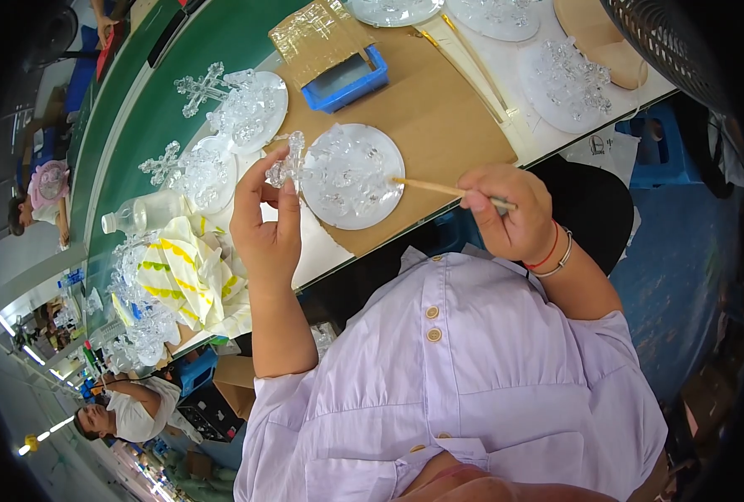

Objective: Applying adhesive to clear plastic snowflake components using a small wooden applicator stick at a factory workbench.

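A clear plastic ornament with a cross-shaped end [289,159] lies on a round whitish disc [357,211]. My left hand [265,219] pinches the cross end at the disc's left side, between thumb and fingers. In my right hand [510,213] is a thin wooden-handled brush [447,189], held like a pen. Its tip meets the right part of the clear ornament; whether it touches or hovers I cannot tell. The disc rests on a brown cardboard sheet [439,109].
Similar clear ornaments on discs stand to the left [259,109] and at the back right [556,96]. Behind the work is a blue bin [347,84] under a taped cardboard box [322,38]. A plastic bottle [142,213] and patterned cloth [192,272] lie left. A fan [673,42] is far right.
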Tool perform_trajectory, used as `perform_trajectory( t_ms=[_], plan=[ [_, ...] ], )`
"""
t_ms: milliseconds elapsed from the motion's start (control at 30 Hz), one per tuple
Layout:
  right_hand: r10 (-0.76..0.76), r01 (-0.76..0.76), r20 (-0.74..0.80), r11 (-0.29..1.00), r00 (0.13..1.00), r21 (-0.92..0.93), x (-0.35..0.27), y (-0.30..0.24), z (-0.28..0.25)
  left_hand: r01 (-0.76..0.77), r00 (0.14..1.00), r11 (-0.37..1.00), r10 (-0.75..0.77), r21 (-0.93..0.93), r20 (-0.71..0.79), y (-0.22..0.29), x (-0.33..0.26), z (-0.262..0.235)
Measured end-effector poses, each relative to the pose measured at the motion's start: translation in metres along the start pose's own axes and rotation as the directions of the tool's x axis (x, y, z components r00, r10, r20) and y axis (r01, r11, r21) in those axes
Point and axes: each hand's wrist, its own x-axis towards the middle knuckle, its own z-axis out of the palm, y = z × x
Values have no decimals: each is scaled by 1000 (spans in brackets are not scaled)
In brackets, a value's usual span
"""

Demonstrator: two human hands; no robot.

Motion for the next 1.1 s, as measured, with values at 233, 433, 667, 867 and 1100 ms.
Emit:
perform_trajectory(
  t_ms=[233,433,667,867,1100],
  plan=[
    [1,-1,-72,1000,997,0,3,21,1,22,997,999,-20,24,-77,6,-9,10],
    [15,-16,7,999,1000,47,-3,11,-6,27,993,1000,-27,-3,-115,5,-13,14],
    [-91,90,-27,994,995,-56,0,9,0,33,991,999,-31,12,-129,9,-15,15],
    [-81,82,46,997,996,-8,-13,-6,6,37,989,999,-36,6,-142,9,-16,18],
    [-40,40,14,999,999,12,-5,-2,1,59,991,998,-61,-26,-116,13,-20,12]
  ],
)
